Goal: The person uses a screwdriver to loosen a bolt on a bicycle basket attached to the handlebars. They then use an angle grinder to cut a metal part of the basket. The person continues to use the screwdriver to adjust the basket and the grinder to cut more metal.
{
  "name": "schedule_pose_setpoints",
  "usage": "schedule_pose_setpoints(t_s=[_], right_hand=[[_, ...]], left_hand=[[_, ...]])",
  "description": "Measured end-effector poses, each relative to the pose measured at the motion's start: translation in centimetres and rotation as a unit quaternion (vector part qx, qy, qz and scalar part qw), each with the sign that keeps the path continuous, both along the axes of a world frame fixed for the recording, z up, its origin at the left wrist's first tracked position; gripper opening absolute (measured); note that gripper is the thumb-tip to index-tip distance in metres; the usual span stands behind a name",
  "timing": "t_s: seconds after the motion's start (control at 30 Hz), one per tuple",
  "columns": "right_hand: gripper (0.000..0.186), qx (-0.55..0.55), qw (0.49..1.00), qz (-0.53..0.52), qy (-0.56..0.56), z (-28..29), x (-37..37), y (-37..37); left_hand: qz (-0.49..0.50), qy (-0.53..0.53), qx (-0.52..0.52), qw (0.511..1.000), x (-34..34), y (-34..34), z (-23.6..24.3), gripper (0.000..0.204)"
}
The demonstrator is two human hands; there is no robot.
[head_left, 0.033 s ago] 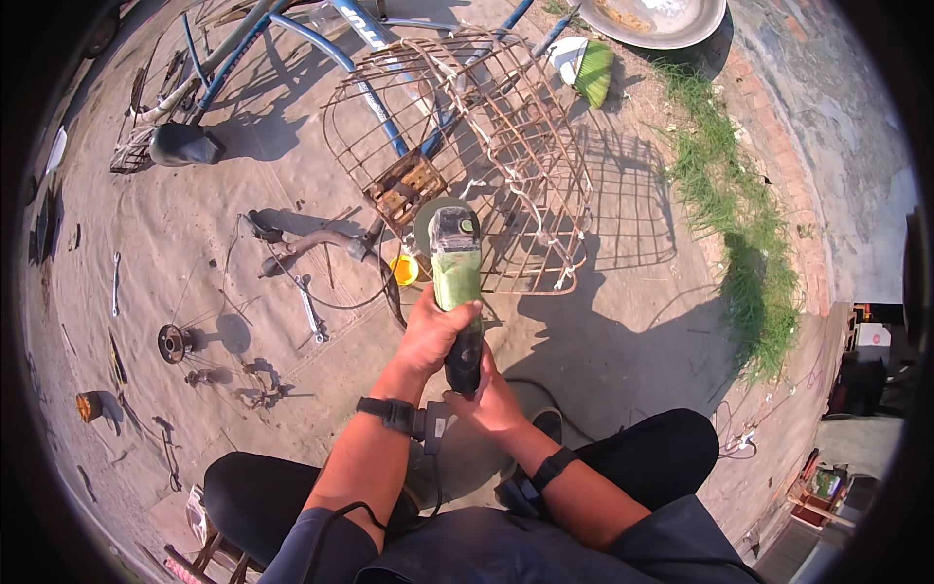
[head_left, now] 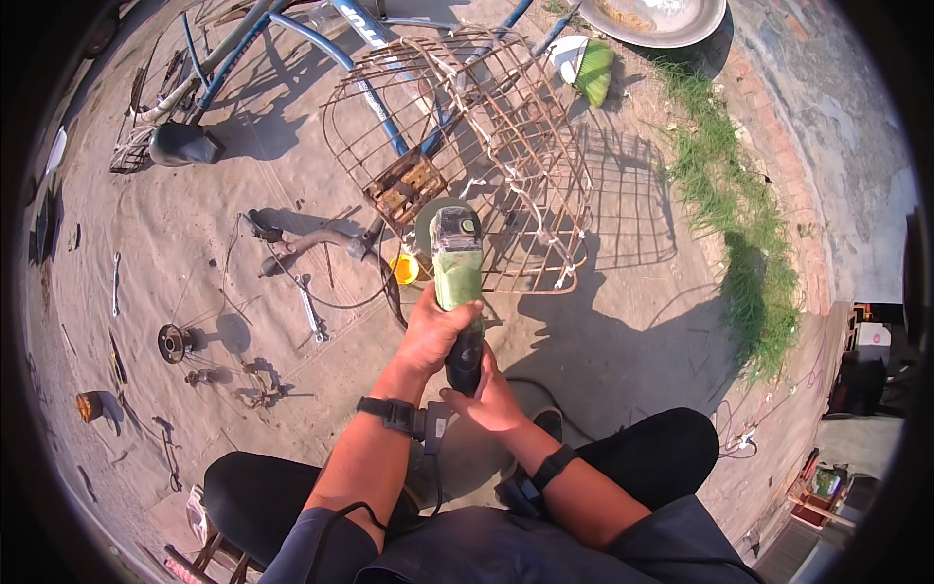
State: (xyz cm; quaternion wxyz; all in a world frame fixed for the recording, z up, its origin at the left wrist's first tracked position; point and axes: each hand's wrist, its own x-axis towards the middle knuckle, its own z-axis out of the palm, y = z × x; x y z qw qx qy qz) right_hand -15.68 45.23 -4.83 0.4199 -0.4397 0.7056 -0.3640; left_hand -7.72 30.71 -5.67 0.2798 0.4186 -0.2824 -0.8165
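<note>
A blue bicycle frame lies on the sandy ground at the top, with a black saddle just left of it. A wrench and a small yellow cup lie nearer. A metal basin sits above a strip of grass.

Hard, bright daylight is recorded, with dark, sharp shadows thrown rightward from the wire basket. Straight edges are bent toward a black circular rim. Detail at the periphery is softened, possibly by lens blur.
</note>
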Motion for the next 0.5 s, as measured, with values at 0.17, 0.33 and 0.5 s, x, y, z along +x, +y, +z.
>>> schedule_pose_setpoints(t_s=[0.17,0.33,0.5], right_hand=[[0.068,0.054,0.97,-0.081,-0.221,-1.0,-0.2,-2.5],[0.047,0.178,0.936,-0.076,-0.294,-0.1,-1.5,-4.2],[0.049,0.092,0.963,-0.13,-0.219,-0.4,-0.5,-4.6]], left_hand=[[-0.009,-0.026,-0.021,0.999,-0.4,0.1,0.1,0.06],[-0.01,-0.034,-0.028,0.999,-0.4,-0.2,0.2,0.06],[0.002,-0.004,-0.015,1.0,-0.6,-0.6,0.2,0.057]])
